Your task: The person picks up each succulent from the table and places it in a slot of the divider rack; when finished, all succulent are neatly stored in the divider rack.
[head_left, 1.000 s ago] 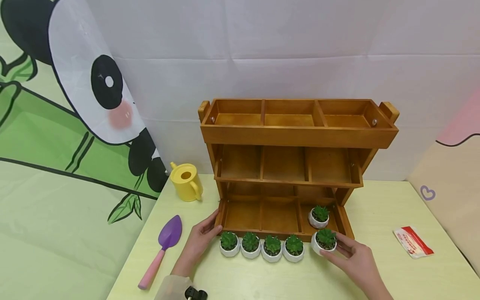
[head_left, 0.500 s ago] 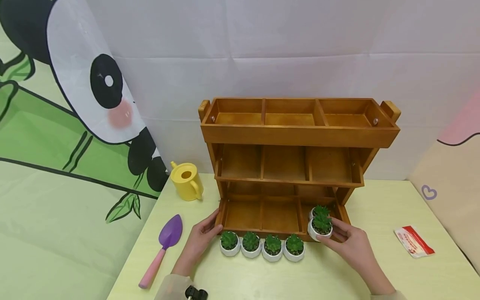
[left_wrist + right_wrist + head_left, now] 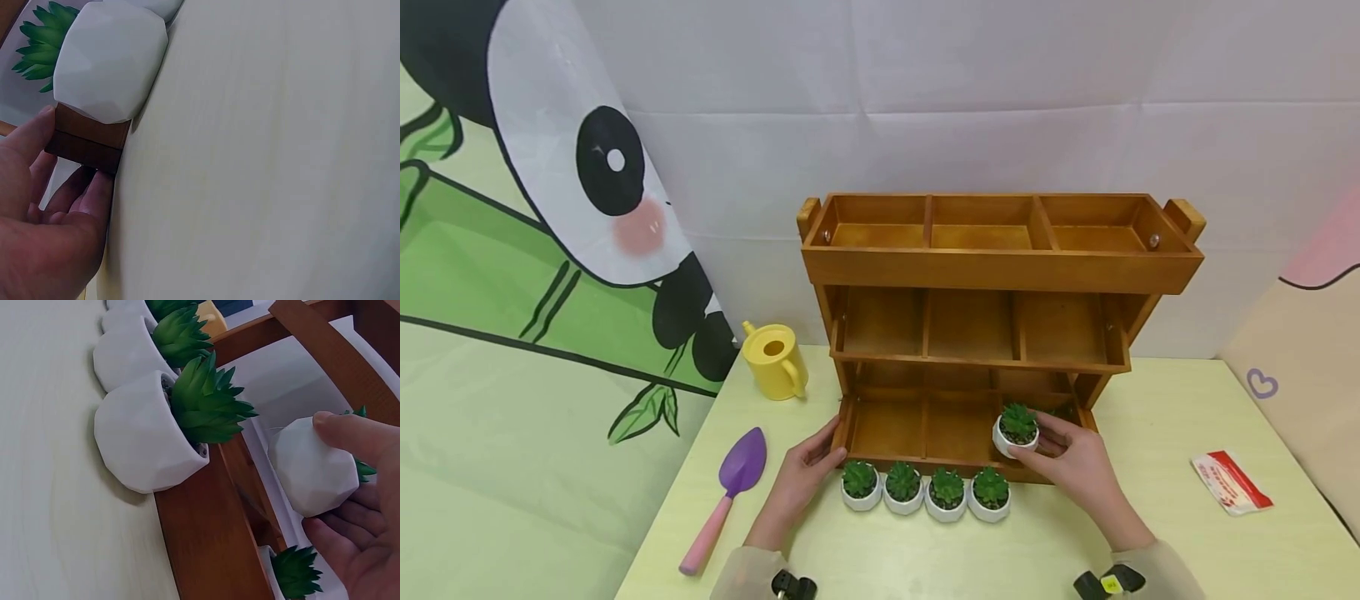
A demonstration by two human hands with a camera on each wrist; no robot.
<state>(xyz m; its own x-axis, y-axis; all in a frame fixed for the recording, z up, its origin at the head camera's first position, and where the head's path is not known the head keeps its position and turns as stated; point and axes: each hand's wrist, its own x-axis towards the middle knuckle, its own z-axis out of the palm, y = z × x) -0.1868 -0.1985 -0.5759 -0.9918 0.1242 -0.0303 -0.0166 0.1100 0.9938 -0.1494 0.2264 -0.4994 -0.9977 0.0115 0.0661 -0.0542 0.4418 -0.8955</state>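
In the head view my right hand (image 3: pixel 1078 467) holds a small potted succulent (image 3: pixel 1017 429) over the bottom tier, near the divider between its middle and right compartments. Thumb and fingers grip the faceted white pot (image 3: pixel 312 465) in the right wrist view. Another succulent (image 3: pixel 296 572) sits inside the bottom tier, mostly hidden behind my right hand in the head view. My left hand (image 3: pixel 805 475) grips the lower left front corner of the three-tier wooden shelf (image 3: pixel 1000 271), thumb and fingers on either side of the corner (image 3: pixel 87 140).
Several potted succulents (image 3: pixel 947 496) stand in a row along the shelf's front edge. To the left are a yellow watering can (image 3: pixel 772 362) and a purple trowel with a pink handle (image 3: pixel 730 492). A red and white packet (image 3: pixel 1231 483) lies at the right.
My right hand has lifted the potted succulent from the table in front of the right compartment and carried it up and leftward over the bottom tier. The left hand stays in place.
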